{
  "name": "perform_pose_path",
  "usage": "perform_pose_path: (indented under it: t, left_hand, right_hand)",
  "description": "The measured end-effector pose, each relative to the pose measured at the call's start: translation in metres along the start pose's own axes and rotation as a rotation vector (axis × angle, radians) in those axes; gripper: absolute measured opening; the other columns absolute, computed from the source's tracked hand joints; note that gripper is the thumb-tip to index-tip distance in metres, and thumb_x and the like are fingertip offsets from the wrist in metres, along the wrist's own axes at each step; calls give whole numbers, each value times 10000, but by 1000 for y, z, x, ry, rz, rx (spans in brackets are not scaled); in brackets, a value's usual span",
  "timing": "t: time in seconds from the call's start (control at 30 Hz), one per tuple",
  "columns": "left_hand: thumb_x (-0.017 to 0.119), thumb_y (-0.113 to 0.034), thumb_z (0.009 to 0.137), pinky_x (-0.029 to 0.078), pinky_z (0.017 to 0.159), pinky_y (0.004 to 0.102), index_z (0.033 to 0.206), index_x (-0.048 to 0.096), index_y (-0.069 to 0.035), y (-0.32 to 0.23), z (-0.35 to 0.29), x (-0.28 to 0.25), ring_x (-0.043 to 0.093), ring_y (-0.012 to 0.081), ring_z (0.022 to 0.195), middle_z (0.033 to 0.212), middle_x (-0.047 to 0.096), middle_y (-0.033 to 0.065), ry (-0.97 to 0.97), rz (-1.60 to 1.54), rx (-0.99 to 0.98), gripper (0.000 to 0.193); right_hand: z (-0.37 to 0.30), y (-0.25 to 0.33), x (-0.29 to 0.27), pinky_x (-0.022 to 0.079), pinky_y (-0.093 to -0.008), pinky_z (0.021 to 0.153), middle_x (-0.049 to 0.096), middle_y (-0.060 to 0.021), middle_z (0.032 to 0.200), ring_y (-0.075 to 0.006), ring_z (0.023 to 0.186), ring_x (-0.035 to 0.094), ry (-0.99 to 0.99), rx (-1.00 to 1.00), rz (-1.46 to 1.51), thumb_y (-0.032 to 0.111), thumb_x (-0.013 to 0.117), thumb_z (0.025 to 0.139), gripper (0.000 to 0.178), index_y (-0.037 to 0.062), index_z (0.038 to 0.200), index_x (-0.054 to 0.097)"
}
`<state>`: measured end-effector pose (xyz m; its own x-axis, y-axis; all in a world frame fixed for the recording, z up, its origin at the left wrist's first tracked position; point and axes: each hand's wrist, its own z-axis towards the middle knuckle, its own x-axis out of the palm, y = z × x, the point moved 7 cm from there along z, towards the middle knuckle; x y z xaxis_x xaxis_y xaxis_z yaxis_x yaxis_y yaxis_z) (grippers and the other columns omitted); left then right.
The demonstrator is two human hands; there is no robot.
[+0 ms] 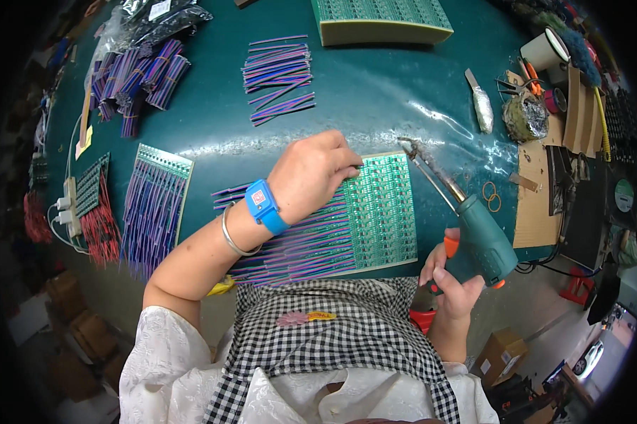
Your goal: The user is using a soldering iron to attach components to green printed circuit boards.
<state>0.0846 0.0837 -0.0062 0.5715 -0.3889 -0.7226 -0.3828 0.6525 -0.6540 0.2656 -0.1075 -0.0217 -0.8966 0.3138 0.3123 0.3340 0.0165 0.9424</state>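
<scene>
A green circuit board panel [382, 212] lies in front of me, with rows of blue and purple wires [304, 247] running left from its left part. My left hand [315, 173] rests over the panel's upper edge. Its fingers are pinched together there, and what they hold is hidden or too small to make out. To the right, my right hand [456, 283] is wrapped round the handle of a green soldering gun [482, 244] with an orange trigger. The gun's metal tip [410, 145] points up and left, just beyond the panel's upper right corner.
Loose wires [279, 71] lie beyond the panel, with bundled wires [138, 78] at the far left. Another wired board [159, 162] is on the left. A board stack [382, 32] stands at the back. At right are a wrapped blade [481, 106], rubber bands [492, 196] and a white cup [545, 49].
</scene>
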Motion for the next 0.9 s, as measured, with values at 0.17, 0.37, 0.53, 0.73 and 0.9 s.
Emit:
perform_pose_path:
  t: [0.17, 0.37, 0.53, 0.73, 0.9]
  left_hand:
    - [710, 80, 709, 543, 648, 349, 961, 738, -66, 2, -5, 11, 651, 244, 735, 844, 636, 71, -68, 49, 107, 293]
    - [693, 113, 676, 535, 640, 342, 955, 735, -55, -2, -4, 10, 639, 243, 740, 847, 633, 78, -85, 62, 95, 328]
    - [694, 113, 666, 527, 629, 337, 956, 732, -44, 1, -7, 9, 635, 240, 728, 848, 632, 79, -73, 57, 86, 332]
    - [702, 105, 652, 523, 617, 333, 941, 733, -35, -1, -6, 10, 629, 234, 714, 839, 626, 75, -67, 62, 93, 323]
    - [702, 104, 648, 522, 614, 333, 934, 732, -34, 0, -7, 11, 627, 234, 711, 828, 616, 73, -73, 74, 87, 319]
  right_hand:
    - [-8, -3, -12, 527, -320, 504, 516, -104, 737, -193, 580, 569, -9, 76, -44, 50, 681, 807, 590, -104, 1320, 434]
    - [-11, -12, -12, 520, -301, 538, 608, -141, 850, -174, 606, 580, 27, 140, 80, -6, 705, 807, 576, -125, 1326, 484]
    - [-8, -15, -9, 515, -287, 536, 613, -144, 888, -166, 634, 587, 2, 174, 49, -34, 695, 812, 517, -121, 1290, 518]
    - [-9, -20, -11, 495, -293, 484, 548, -129, 809, -177, 572, 567, -34, 201, -46, 15, 706, 797, 496, -107, 1222, 481]
    - [-6, -18, -7, 487, -300, 453, 521, -135, 775, -190, 529, 552, -43, 145, -115, 45, 717, 790, 495, -104, 1185, 458]
